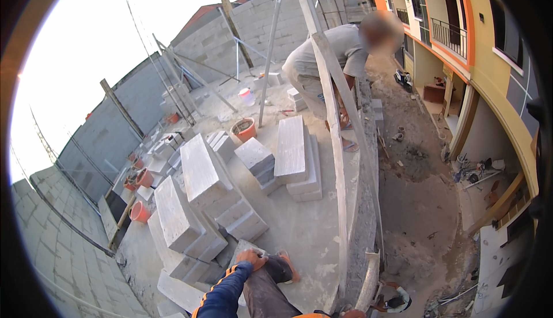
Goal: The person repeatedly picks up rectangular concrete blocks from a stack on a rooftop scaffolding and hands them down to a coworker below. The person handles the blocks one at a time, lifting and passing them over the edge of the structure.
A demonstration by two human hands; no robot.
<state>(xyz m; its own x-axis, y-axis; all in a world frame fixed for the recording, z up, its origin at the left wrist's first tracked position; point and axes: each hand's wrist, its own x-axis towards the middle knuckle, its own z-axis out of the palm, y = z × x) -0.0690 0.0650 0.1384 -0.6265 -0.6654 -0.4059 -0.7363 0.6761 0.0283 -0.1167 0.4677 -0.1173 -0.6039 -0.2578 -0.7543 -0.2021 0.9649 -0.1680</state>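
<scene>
My left hand [252, 257] lies on my bent knee, fingers curled, at the end of a dark blue sleeve [222, 294] with orange stripes. A small pale patch shows at its fingers; I cannot make out what it is. At the bottom edge a sliver of my right hand [352, 314] shows beside a pale, rough-edged upright piece [368, 280]; its fingers are mostly cut off, so whether it grips is unclear. Close to my left hand stand stacks of light grey blocks [178, 214], with a taller stack [207, 171] behind them.
More blocks [291, 148] stand ahead. Orange buckets [243, 128] and a white-pink pail [246, 96] dot the concrete floor. Slanting timber props [328, 88] rise along the right edge, above a drop to the alley [415, 203]. A co-worker [322, 59] bends there; another person [397, 301] is below.
</scene>
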